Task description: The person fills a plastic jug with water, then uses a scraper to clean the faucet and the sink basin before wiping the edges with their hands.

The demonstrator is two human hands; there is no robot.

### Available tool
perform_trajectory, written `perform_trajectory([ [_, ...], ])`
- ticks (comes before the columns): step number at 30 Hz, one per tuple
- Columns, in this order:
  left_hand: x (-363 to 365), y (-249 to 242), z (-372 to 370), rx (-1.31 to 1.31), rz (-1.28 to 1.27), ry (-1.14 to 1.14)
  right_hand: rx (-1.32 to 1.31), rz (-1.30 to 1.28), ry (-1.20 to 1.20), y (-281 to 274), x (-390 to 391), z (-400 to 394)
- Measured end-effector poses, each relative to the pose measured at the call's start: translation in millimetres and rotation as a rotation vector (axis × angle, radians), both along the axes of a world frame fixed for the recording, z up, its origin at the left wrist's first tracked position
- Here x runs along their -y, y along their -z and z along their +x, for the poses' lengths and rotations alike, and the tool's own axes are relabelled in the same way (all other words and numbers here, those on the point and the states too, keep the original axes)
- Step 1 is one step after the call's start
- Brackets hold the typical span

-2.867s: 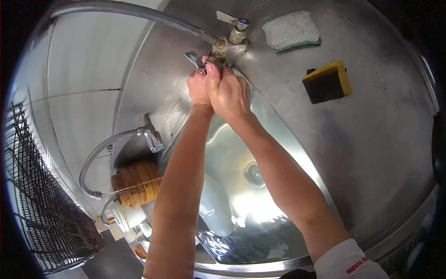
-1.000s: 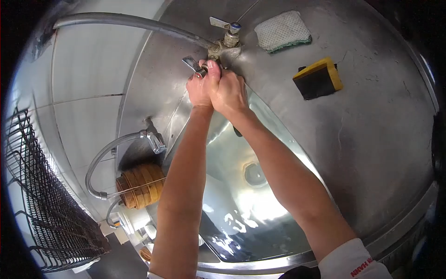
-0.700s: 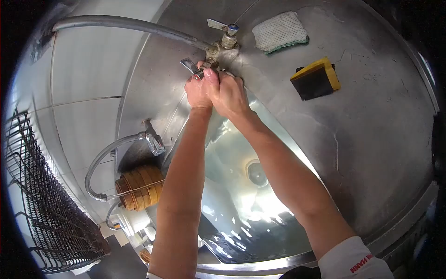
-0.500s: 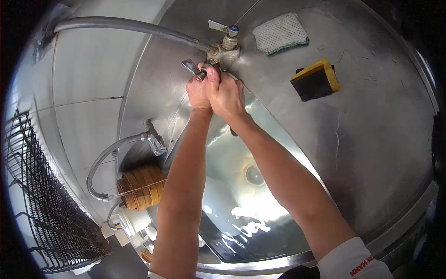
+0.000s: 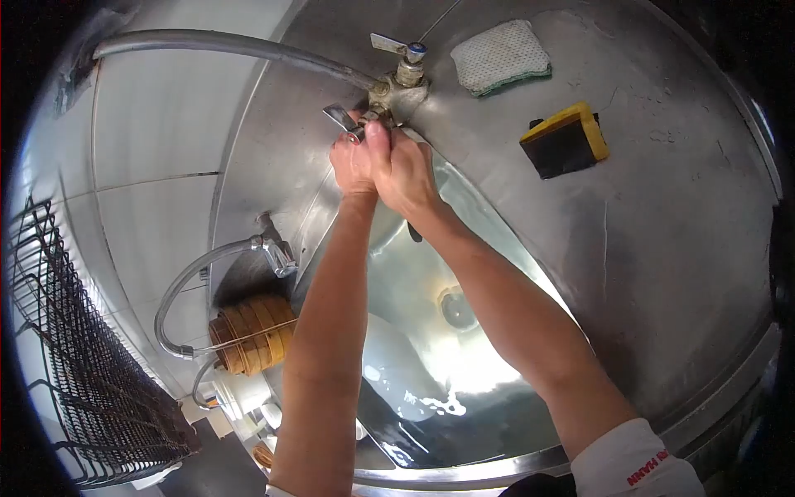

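My left hand (image 5: 352, 168) is closed around the lower part of a metal faucet (image 5: 403, 101), beside its red-marked lever (image 5: 339, 118). Pressed against it on the right, my right hand (image 5: 406, 171) curls over the same fitting, thumb laid on top. Most fingertips are hidden behind the metal. A second lever with a blue-marked cap (image 5: 416, 52) stands on the far side of the faucet. Below my wrists lies a steel sink (image 5: 497, 217) with water in it and a round drain (image 5: 456, 308). A small dark object (image 5: 415, 234) shows partly beside my right forearm.
On the steel counter (image 5: 679, 240) to the right lie a white-and-green sponge (image 5: 501, 58) and a yellow-and-black block (image 5: 565, 141). At left are a second tap (image 5: 276, 253) with a hose, stacked bamboo steamers (image 5: 252, 334) and a black wire rack (image 5: 91, 356).
Both hands stay on the faucet with barely any shift. The bright reflections on the sink water have changed shape, and the view has moved very slightly.
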State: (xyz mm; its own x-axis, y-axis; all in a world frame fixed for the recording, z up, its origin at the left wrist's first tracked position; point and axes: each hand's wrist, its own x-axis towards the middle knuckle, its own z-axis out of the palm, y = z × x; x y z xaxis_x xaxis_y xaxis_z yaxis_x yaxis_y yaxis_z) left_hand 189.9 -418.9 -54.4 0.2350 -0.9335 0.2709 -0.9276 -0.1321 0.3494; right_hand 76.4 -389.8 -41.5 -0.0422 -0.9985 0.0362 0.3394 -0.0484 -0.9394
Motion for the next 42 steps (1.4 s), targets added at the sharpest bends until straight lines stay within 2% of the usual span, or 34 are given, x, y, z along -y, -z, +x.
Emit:
perform_trajectory([
  [3,-0.5,3.0,4.2,0.144,-0.063,0.042,-0.143,-0.03,-0.012,1.8,-0.2,-1.1],
  [5,0.3,2.2,3.2,0.081,0.007,-0.002,-0.096,-0.023,-0.001,1.7,-0.2,-0.7],
  [9,0.0,-2.3,-2.8,0.187,-0.017,0.042,-0.132,-0.018,-0.026,0.3,1.3,-8.1],
  [12,-3.2,-6.5,-7.4,0.223,-0.01,0.07,-0.343,-0.072,-0.112,9.6,11.5,-6.9],
  [15,-0.9,-3.5,-6.3,0.085,-0.016,0.011,-0.454,0.065,-0.266,-1.6,11.8,-16.5],
  [18,-0.2,-4.0,-7.0,-0.09,0.054,-0.125,-0.5,0.038,-0.235,-16.6,8.9,-25.3],
  [21,-0.1,-3.3,-6.1,-0.112,0.042,-0.123,-0.517,0.092,-0.249,-12.8,13.0,-18.5],
  [27,2.3,-9.1,-12.1,-0.07,0.113,-0.323,-0.562,0.237,-0.317,-29.7,13.3,-26.5],
  [30,1.6,-5.6,-7.2,-0.062,0.034,-0.158,-0.583,0.228,-0.318,-29.2,15.8,-24.2],
  [39,1.1,-14.8,-19.5,-0.061,0.059,-0.235,-0.568,0.313,-0.291,-36.0,20.1,-22.9],
  [42,2.7,-11.9,-15.0,0.098,0.081,-0.173,-0.579,0.322,-0.279,-33.9,22.7,-20.7],
])
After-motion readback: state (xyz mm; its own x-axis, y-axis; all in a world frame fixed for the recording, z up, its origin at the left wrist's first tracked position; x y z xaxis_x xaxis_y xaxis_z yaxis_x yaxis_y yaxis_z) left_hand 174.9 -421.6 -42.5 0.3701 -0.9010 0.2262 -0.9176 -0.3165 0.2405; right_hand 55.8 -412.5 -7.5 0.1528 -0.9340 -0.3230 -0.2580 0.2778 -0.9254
